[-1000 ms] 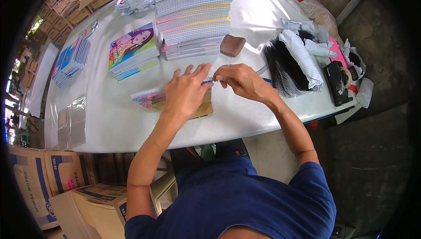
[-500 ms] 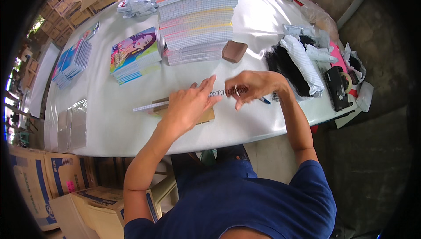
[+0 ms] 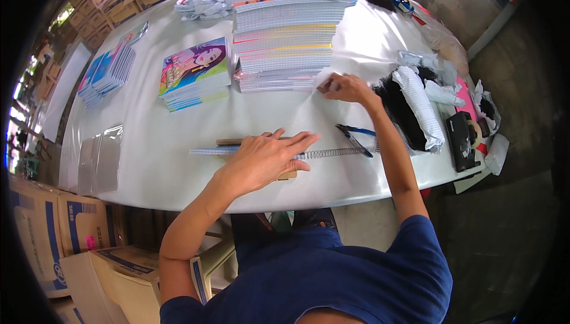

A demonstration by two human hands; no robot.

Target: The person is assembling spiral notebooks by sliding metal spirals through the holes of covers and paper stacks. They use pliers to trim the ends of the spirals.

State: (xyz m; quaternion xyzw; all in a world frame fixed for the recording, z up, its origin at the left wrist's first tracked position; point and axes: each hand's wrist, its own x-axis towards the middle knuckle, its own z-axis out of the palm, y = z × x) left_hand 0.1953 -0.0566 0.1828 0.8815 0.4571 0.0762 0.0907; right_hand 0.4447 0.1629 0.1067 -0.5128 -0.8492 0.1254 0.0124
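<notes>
My left hand (image 3: pixel 261 156) lies with fingers stretched over a thin pad of gridded paper (image 3: pixel 205 152) and a brown wooden piece (image 3: pixel 288 175), covering much of both. From the pad's right end a dark wire spiral (image 3: pixel 335 153) runs to the right along the table. Cutting pliers with blue handles (image 3: pixel 359 137) rest across the spiral's far end. Farther up, my right hand (image 3: pixel 350 88) is closed at the foot of the tall paper stack, on a small brown block (image 3: pixel 325 86) mostly hidden by the fingers.
A tall stack of gridded pads (image 3: pixel 285 45) stands at the back middle. Left of it are colourful notebooks (image 3: pixel 196 71). Clear plastic sleeves (image 3: pixel 101 160) lie at the left edge. Black spirals in white wrapping (image 3: pixel 409 107) and a tape dispenser (image 3: pixel 462 137) fill the right side.
My right hand has let go of the wire spiral and moved away to the brown block. The pliers now show fully. My left hand stays on the pad; the whole view has shifted slightly.
</notes>
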